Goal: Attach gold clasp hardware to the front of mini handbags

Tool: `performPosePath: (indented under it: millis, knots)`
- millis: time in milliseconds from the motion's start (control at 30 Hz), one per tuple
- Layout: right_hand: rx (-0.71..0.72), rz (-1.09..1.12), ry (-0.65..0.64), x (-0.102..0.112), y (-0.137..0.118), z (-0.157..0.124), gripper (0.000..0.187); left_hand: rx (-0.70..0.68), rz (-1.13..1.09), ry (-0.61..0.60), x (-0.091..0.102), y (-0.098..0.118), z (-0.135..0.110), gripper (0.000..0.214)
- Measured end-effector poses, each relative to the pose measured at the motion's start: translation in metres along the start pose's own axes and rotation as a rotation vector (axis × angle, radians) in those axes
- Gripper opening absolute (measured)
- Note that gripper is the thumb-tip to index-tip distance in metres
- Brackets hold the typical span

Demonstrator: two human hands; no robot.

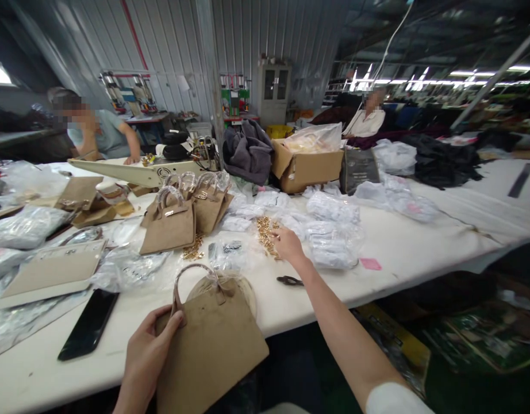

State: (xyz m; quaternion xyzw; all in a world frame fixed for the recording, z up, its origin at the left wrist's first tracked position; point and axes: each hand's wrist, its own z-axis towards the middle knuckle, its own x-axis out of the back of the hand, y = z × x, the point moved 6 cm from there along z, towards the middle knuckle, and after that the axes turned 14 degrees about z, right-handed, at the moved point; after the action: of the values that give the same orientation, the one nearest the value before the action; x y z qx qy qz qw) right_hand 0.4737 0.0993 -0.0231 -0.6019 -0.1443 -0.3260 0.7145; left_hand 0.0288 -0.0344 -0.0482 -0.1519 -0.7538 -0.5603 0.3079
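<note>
A brown handbag [211,345] with a wrapped handle is tilted at the table's front edge. My left hand [150,345] grips its upper left side, thumb on the near face by the handle's base. Behind the bag lies a round pale disc [248,290], partly covered by it. Out to the right, my right hand [287,244] reaches to a pile of small gold metal pieces [265,227], its fingertips pressed together at the pile's edge. Whether a piece is between them is too small to tell. A dark hand tool [290,280] lies below that wrist.
Finished-looking brown handbags [170,227] stand behind more gold pieces [193,248]. A black phone [89,325] lies at left. Plastic-wrapped packets [334,236], a pink slip [370,264] and a cardboard box [308,169] occupy the right side. Across the table sits a person [105,132].
</note>
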Motion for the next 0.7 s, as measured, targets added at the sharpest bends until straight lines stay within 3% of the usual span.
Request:
performPosePath:
  millis: [100,233,467,567,700]
  knots:
    - [0.029,-0.025,-0.092,-0.016,0.009,0.02,0.013,-0.005,0.025,-0.035,-0.005,0.002,0.0,0.078]
    - [0.053,-0.055,-0.148,-0.031,0.013,0.023,0.01,-0.046,-0.022,-0.081,-0.005,-0.005,0.002,0.081]
    - [0.046,-0.095,-0.237,-0.014,0.023,0.022,0.019,-0.044,-0.07,-0.142,-0.008,-0.018,0.005,0.081]
    - [0.021,-0.142,-0.185,-0.006,0.024,0.03,0.029,-0.031,-0.115,-0.139,-0.01,-0.021,0.006,0.08]
    - [0.019,-0.186,-0.14,-0.009,0.018,0.046,0.027,-0.013,-0.15,-0.166,-0.01,-0.019,0.005,0.084]
